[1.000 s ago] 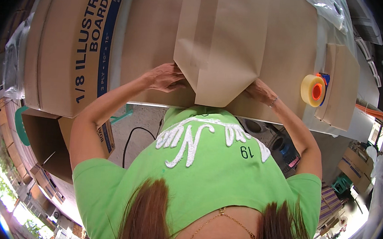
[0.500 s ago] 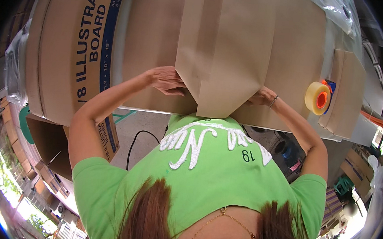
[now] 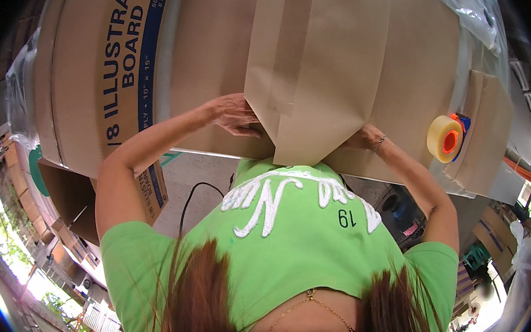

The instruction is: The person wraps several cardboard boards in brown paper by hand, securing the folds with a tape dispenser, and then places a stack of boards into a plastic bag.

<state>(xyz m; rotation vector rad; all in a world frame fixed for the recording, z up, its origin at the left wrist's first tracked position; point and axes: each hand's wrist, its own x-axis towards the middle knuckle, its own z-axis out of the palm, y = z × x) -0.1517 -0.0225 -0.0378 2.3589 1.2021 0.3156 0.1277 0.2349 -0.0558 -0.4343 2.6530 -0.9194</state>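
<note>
The brown paper (image 3: 332, 65) lies before you, folded end pointing at your green shirt (image 3: 309, 250); its flaps partly hide the fingers of your left hand (image 3: 233, 113) and right hand (image 3: 362, 138), grip impossible to tell, and uneven pulling could skew the fold

Green T-shirt (image 3: 308, 257), white lettering (image 3: 267, 207), gold necklace (image 3: 311, 293), bracelet (image 3: 379, 143)

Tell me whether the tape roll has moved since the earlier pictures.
No. The tape roll keeps its place beside the cardboard piece; both only shift together in the picture.
</note>
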